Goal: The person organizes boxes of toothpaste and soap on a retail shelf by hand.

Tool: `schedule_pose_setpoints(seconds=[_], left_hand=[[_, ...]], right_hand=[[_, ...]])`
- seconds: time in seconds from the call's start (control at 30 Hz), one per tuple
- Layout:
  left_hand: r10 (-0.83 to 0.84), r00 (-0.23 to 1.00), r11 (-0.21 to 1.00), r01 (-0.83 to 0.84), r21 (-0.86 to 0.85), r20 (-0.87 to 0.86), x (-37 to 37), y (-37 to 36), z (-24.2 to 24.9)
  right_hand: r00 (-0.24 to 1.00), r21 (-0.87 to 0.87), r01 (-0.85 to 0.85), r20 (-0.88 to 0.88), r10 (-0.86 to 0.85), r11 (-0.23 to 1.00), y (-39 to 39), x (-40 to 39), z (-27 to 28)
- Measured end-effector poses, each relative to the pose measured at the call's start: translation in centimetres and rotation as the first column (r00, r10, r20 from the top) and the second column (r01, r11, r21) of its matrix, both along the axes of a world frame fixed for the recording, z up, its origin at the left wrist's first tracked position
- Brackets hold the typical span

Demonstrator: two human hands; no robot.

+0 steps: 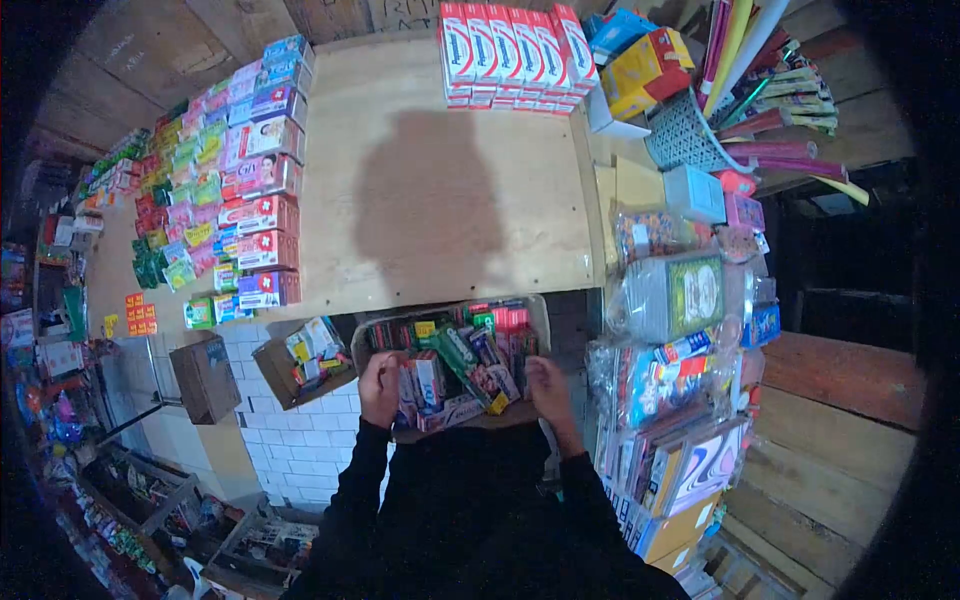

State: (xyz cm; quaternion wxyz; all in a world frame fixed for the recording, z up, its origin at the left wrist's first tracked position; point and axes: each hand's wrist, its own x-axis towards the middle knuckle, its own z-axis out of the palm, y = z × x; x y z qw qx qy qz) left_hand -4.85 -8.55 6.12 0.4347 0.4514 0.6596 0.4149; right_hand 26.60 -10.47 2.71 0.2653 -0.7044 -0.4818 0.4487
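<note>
A box (544, 322) packed with toothpaste cartons and other small packets is in front of my body, just below the wooden table's near edge. My left hand (380, 388) is closed on its left side, with the fingers curled over the rim. At the opposite side my right hand (548, 390) grips the rim as well, its fingertips partly hidden. Inside, a green carton (453, 348) lies slanted across the middle, and a blue-and-white carton (428, 378) stands near my left hand.
On the wooden table (540, 200) are stacked red-and-white toothpaste cartons (505, 55) at the back and rows of soap packs (262, 180) at left. A small cardboard box (290, 375) sits left of my hands. Wrapped goods (670, 300) and a blue basket (690, 135) stand at right.
</note>
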Motion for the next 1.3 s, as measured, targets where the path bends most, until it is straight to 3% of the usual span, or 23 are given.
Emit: schedule_pose_setpoints(seconds=[0.13,0.17,0.23,0.3,0.37,0.47,0.5,0.6,0.7,0.8,0.97,1.07,1.13,1.2,1.3], left_hand=[[-0.218,0.975,0.975,0.219,0.038,-0.038,1.5,0.0,-1.9],[-0.309,0.949,0.950,0.304,-0.076,-0.063,1.9,0.3,-2.4],[-0.360,0.927,0.932,0.363,0.011,-0.103,3.1,0.7,-2.8],[-0.408,0.899,0.909,0.416,0.018,-0.157,4.0,0.4,-3.9],[-0.433,0.888,0.895,0.443,0.042,-0.154,4.0,0.0,-3.9],[-0.422,0.892,0.901,0.432,0.031,-0.163,3.5,-1.3,-3.9],[-0.409,0.897,0.908,0.418,0.022,-0.167,3.2,-1.8,-3.9],[-0.402,0.910,0.915,0.394,-0.087,-0.106,2.3,-2.9,-3.9],[-0.341,0.935,0.938,0.333,-0.093,-0.094,1.8,-3.0,-3.8],[-0.288,0.950,0.955,0.294,0.038,-0.118,2.1,-2.6,-4.0],[-0.258,0.965,0.964,0.254,-0.075,-0.040,1.8,-3.0,-4.1],[-0.256,0.964,0.964,0.249,-0.092,-0.073,1.1,-3.8,-3.2],[-0.210,0.972,0.972,0.196,-0.130,-0.105,1.0,-3.8,-3.0],[-0.171,0.985,0.981,0.168,-0.096,-0.032,0.5,-3.7,-3.9],[-0.129,0.992,0.983,0.127,-0.131,-0.005,-0.4,-4.4,-4.8]], right_hand=[[0.970,0.152,-0.164,0.203,0.132,0.975,0.6,-2.5,-1.6],[0.957,0.202,-0.199,0.252,0.145,0.959,2.0,-3.2,-1.6],[0.915,0.363,-0.300,0.372,0.158,0.882,4.5,-3.6,-5.1],[0.789,0.295,-0.473,0.561,0.250,0.830,6.9,-3.4,-7.5],[0.518,-0.017,-0.631,0.735,0.438,0.776,9.3,-3.6,-8.7],[0.383,-0.410,-0.671,0.523,0.761,0.619,12.1,-2.8,-11.3],[0.356,-0.414,-0.709,0.488,0.797,0.571,12.5,-2.4,-12.3],[0.385,-0.426,-0.637,0.546,0.744,0.642,12.6,-4.0,-8.1],[0.268,-0.186,-0.738,0.801,0.536,0.648,11.7,-3.4,-11.9],[0.360,-0.290,-0.718,0.624,0.694,0.633,12.1,-3.0,-12.6],[0.233,-0.351,-0.724,0.687,0.689,0.594,12.2,-2.9,-12.5],[0.275,-0.432,-0.720,0.541,0.795,0.543,12.5,-3.4,-10.9],[0.344,-0.404,-0.710,0.516,0.785,0.577,12.5,-2.9,-11.6],[0.411,-0.396,-0.696,0.463,0.785,0.598,12.8,-2.3,-12.5],[0.365,-0.366,-0.725,0.516,0.775,0.584,12.7,-3.0,-9.6]])
